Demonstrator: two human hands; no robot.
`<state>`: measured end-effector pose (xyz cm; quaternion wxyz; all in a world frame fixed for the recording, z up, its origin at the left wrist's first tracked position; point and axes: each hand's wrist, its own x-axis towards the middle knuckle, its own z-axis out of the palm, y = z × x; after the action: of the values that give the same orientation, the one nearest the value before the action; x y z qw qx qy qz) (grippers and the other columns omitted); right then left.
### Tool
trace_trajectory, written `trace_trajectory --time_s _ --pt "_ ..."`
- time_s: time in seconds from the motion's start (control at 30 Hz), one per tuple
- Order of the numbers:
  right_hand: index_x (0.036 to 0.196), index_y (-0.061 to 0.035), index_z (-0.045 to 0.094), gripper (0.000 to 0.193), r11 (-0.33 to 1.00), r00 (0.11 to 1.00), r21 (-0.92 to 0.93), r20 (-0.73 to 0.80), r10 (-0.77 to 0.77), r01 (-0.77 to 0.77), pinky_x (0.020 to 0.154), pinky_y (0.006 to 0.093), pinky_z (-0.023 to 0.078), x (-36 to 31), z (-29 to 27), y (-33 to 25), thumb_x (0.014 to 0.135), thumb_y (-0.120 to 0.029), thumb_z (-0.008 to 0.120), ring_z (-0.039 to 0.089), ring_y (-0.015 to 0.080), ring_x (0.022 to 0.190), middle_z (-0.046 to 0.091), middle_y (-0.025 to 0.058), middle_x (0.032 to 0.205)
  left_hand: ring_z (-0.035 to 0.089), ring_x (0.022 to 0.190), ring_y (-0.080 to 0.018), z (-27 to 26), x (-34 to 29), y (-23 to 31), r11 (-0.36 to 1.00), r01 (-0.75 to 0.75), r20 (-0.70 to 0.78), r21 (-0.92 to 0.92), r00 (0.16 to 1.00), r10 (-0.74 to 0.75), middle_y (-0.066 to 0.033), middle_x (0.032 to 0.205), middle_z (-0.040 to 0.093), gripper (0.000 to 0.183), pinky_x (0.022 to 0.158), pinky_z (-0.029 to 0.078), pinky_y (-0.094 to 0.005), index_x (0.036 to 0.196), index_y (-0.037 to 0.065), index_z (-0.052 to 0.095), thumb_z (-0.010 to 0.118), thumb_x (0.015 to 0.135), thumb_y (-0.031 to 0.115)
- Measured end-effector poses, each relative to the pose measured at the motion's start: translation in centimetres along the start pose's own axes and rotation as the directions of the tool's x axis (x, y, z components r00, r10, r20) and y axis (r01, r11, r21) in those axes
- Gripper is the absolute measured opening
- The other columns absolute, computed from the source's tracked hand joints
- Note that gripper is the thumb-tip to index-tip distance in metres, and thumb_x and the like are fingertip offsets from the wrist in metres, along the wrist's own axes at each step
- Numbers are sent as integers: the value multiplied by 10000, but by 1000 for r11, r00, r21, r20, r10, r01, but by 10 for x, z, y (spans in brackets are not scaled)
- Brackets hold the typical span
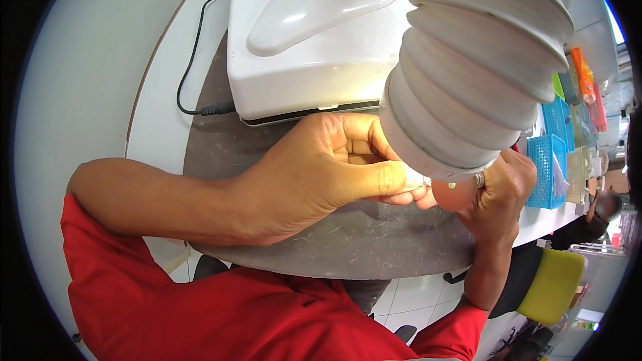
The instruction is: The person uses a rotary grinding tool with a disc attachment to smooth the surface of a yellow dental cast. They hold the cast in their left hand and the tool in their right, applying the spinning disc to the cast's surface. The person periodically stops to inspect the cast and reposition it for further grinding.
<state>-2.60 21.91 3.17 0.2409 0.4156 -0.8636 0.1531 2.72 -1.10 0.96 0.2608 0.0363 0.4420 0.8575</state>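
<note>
Just below the mouth of a white ribbed hose, my two hands meet over the grey mat. My left hand is closed, thumb pressed against curled fingers. A tiny shiny silvery bit shows at its thumb tip; its kind is too small to tell. My right hand is curled close beside it, partly covered by the hose. A ring-like silver band shows on one of its fingers. A blurred round patch with a small pale dot lies between the hands, so what the right fingers pinch is hidden.
A white machine housing stands behind my hands, with a black cable plugged in at its left. The grey mat covers the curved table. Blue baskets stand at the right, near a yellow-green chair. Another person is farther off.
</note>
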Motion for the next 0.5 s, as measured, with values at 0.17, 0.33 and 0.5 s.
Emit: trace_trajectory --time_s 0.17,0.33,0.5 --pt "671 -67 481 623 1000 1000 9 2 -1 1 443 349 348 0 0 2 556 -530 883 451 227 455 408 56 578 669 924 -196 1 1 0 1000 -14 6 -21 1000 14 -117 1004 676 270 823 557 -312 1165 -31 604 672 904 -56" --pt "668 -65 485 526 999 999 31 -25 34 -33 455 345 356 2 -6 1 590 -370 906 462 219 473 433 58 586 691 962 -200 5 -2 6 1000 -7 -53 14 999 8 -131 1064 682 293 840 576 -313 1179 -39 600 683 898 -48" --pt "728 1 553 648 969 969 -8 -36 246 -246 541 305 399 -6 -26 16 693 -573 849 489 190 542 516 64 638 705 960 -197 8 -2 11 998 35 -96 46 995 -31 -150 1124 682 392 866 591 -325 1271 -52 545 681 904 -32"
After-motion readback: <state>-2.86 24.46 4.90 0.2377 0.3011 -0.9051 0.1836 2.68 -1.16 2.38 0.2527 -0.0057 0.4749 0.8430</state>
